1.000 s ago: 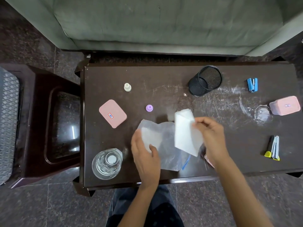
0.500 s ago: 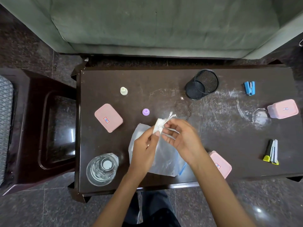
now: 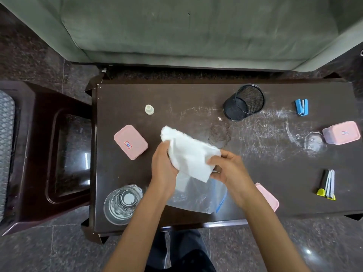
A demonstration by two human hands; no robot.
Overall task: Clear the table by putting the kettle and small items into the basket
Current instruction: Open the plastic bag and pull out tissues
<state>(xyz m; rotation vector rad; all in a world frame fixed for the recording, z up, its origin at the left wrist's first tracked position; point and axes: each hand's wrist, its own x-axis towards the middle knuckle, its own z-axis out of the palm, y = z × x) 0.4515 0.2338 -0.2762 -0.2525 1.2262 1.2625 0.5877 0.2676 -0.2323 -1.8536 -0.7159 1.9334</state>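
Both my hands hold a white cloth (image 3: 188, 152) above the middle of the dark table (image 3: 255, 160). My left hand (image 3: 164, 163) grips its left side and my right hand (image 3: 225, 167) pinches its right edge. A clear zip bag (image 3: 198, 197) lies on the table under my hands. A clear glass kettle (image 3: 122, 204) stands at the table's front left corner. Small items lie around: a pink box (image 3: 130, 142) left of the cloth, another pink box (image 3: 341, 132) at far right, a pink lid (image 3: 268, 196) behind my right forearm, a cream cap (image 3: 149, 109), a blue stapler (image 3: 301, 107), markers (image 3: 327, 184).
A black mesh pen cup (image 3: 243, 102) lies tilted on the table's far side. A dark wooden chair (image 3: 49, 154) stands left of the table. A grey-green sofa (image 3: 186, 28) runs behind it. Water marks (image 3: 219, 134) sit beside the cloth.
The cloth was bunched small between my fingertips half a second ago; now it is spread wider between both hands. The purple cap seen earlier is hidden behind the cloth.
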